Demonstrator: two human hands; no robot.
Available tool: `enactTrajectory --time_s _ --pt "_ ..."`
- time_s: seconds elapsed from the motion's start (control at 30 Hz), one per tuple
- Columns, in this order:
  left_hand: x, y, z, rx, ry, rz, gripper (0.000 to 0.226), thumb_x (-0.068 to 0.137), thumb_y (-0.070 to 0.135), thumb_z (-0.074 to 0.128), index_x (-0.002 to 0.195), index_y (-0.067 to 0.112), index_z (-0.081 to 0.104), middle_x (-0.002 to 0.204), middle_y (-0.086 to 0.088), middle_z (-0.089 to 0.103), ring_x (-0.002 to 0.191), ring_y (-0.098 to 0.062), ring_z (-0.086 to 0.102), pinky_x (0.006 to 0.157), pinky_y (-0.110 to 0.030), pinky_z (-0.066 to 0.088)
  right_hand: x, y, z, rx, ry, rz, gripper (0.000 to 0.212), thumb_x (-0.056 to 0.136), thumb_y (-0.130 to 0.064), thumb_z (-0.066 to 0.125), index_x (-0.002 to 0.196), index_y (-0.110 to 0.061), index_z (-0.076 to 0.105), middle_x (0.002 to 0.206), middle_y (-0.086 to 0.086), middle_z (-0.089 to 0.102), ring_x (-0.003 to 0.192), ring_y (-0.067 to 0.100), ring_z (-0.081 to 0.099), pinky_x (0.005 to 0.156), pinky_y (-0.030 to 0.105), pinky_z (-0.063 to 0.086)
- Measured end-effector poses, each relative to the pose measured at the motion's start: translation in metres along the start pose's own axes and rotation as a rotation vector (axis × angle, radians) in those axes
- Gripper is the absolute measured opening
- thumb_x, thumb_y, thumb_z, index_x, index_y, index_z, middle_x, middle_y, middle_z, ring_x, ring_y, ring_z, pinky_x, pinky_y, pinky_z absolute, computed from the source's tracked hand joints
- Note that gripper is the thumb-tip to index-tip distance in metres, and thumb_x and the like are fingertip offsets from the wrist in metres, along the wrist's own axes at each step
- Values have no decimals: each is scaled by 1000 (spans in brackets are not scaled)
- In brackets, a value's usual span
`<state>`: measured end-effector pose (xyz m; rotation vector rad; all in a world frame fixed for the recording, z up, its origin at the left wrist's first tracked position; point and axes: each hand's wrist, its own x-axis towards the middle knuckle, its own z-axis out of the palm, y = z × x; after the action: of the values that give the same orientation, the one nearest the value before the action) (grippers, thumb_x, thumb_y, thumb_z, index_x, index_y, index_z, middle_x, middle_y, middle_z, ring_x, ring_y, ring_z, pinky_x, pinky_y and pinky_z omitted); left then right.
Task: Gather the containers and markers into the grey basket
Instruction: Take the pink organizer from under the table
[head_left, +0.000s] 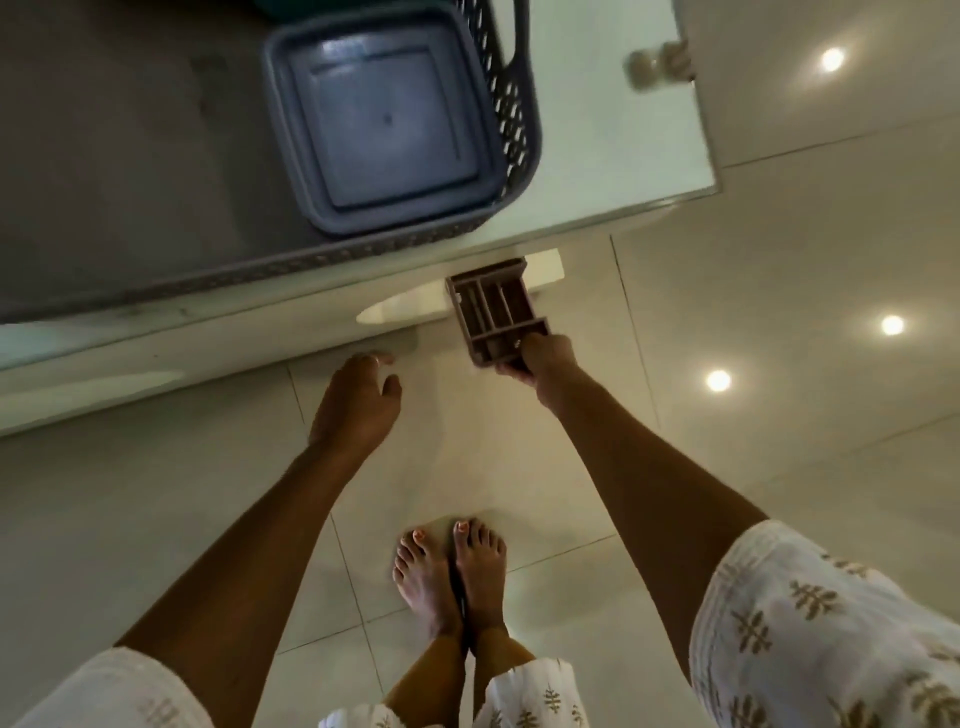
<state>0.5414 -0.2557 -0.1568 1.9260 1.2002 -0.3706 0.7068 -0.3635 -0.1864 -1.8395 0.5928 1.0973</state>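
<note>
Grey basket (395, 130) on the bench (613, 156) looks empty. Right hand (540, 358) grips a brown divided container (496, 312) just below the basket; left hand (358, 395) open. Gathering barely begun; no markers visible.

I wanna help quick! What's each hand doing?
Left hand: open, holding nothing.
Right hand: gripping the brown divided organizer.
</note>
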Motion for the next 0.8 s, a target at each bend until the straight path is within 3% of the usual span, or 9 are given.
enactTrajectory --time_s 0.1,0.23,0.3,0.4,0.53,0.7,0.8 --pt "-36 2 -25 -28 9 -44 34 94 16 49 127 9 54 135 -11 54 122 -26 52 100 -31 40 -44 -3 -20 -49 14 10 13 91 -1 46 84 -4 57 109 28 64 87 41 66 79 45 57" --pt "-83 4 -54 -85 53 -88 33 93 15 50 125 9 57 132 -11 56 119 -26 55 98 -29 41 -93 -2 -37 -64 28 19 22 90 -3 52 110 5 57 111 26 63 93 39 67 72 40 60" --pt "-108 5 -68 -102 78 -108 32 93 14 51 123 8 57 131 -12 57 119 -27 55 98 -30 41 -121 -3 -45 -116 21 33 18 90 -3 51 106 2 58 110 24 65 88 36 68 65 35 61" --pt "-139 8 -82 -137 108 -138 31 92 13 51 122 6 58 130 -12 58 118 -26 55 99 -32 41 -153 2 -54 -121 31 73 9 90 1 49 92 -3 56 112 26 62 87 38 65 73 42 60" --pt "-167 14 -90 -178 147 -136 32 92 13 50 122 7 58 130 -11 58 119 -25 55 99 -32 42 -182 13 -60 -81 31 67 23 89 -1 52 111 2 50 117 27 58 96 41 64 65 38 59" --pt "-204 15 -101 -176 166 -160 32 93 14 50 123 8 58 130 -10 58 119 -24 55 97 -31 42 -216 25 -67 -158 25 18 15 91 -2 49 106 -4 47 116 22 58 98 38 63 78 45 59" --pt "-228 11 -121 -173 183 -195 32 93 13 50 123 7 58 130 -11 58 119 -25 54 99 -33 42 -242 27 -64 -269 -9 -21 19 92 -7 49 111 -2 47 116 21 59 97 37 64 76 47 59"
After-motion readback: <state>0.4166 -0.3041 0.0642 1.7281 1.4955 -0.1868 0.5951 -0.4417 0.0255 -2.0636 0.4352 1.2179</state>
